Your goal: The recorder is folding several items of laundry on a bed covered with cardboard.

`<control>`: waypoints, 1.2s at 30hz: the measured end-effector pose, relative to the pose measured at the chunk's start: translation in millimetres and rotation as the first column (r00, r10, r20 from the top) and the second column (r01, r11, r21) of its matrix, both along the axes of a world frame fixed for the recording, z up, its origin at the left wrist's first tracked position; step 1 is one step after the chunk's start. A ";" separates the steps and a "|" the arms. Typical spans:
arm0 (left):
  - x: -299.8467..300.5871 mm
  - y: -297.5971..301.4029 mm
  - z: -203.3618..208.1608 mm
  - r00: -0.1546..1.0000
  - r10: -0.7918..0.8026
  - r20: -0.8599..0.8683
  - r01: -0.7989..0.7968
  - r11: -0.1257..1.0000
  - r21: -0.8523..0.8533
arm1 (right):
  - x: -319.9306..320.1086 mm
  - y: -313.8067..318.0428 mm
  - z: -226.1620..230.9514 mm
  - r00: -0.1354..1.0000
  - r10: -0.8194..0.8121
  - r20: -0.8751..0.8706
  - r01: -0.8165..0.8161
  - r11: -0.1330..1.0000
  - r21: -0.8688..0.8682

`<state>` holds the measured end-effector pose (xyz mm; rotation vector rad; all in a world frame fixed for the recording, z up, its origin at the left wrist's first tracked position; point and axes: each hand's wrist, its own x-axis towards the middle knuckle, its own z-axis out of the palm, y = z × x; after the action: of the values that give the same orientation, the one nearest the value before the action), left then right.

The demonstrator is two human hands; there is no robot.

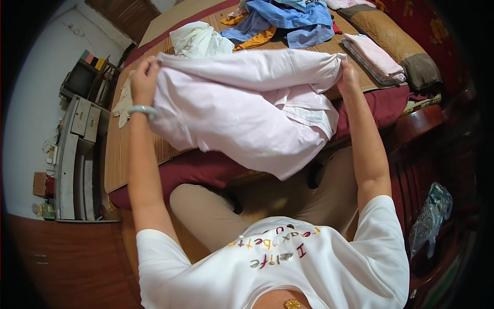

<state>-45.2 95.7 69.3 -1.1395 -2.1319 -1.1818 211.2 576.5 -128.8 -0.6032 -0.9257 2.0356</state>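
Note:
A pale pink shirt (231, 113) is stretched between my two hands, its lower part hanging in folds past the bed's near edge. My left hand (145, 80), below which a pale green bangle (143, 110) circles the wrist, is closed on the shirt's upper left corner. At the upper right corner, my right hand (348, 77) pinches the cloth between its fingers. The shirt's top edge droops a little between the hands, and a fold with a whiter inner side (311, 110) shows near the right. Parts of my fingers are hidden by the cloth.
Beyond the shirt, a white crumpled garment (200, 40) and a heap of blue clothes (288, 20) lie on the bed's woven mat (121, 149). Folded clothes (375, 59) are stacked at the right beside a brown pillow (386, 36). A wooden chair (406, 180) holds a plastic bag (431, 219).

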 end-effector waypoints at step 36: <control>59.6 -116.6 -151.5 0.538 0.159 0.828 0.169 0.942 -0.290 | -52.9 -121.6 51.4 0.704 -0.397 0.589 -0.578 0.162 0.800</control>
<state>14.4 -20.9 -82.2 -0.7152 -3.1785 -1.6420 158.3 454.9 -77.4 -0.4952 -2.5614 0.6461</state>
